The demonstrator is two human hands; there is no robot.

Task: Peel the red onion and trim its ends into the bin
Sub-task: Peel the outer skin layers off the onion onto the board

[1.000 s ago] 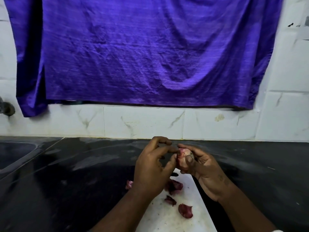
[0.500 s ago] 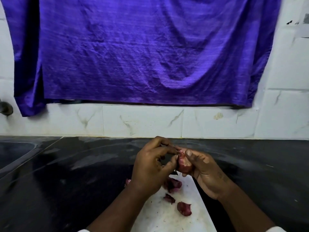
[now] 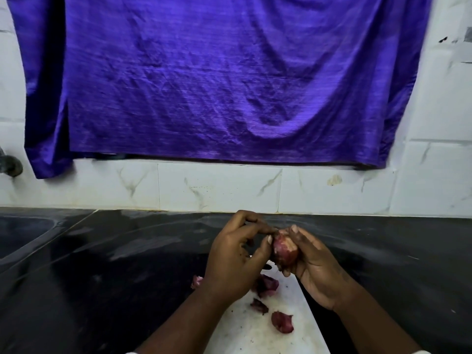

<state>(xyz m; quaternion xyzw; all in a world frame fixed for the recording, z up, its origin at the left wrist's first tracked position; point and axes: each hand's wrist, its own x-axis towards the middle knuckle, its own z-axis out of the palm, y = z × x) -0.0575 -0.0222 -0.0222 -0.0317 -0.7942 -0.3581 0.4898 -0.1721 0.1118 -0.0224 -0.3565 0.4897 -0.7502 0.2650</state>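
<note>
A small red onion, partly peeled with pale patches showing, is held above the white cutting board. My right hand cups it from the right, fingers curled round it. My left hand is at its left side, thumb and forefinger pinching skin at the onion's top. Several torn pieces of red onion peel lie on the board below my hands. No bin is in view.
The board lies on a black stone counter that runs back to a white tiled wall. A purple cloth hangs on the wall. A sink basin and a tap sit at the far left.
The onion has turned in my right hand, showing more dark red skin. My left thumb and forefinger have shifted on its top. Both hands stay in the same place.
</note>
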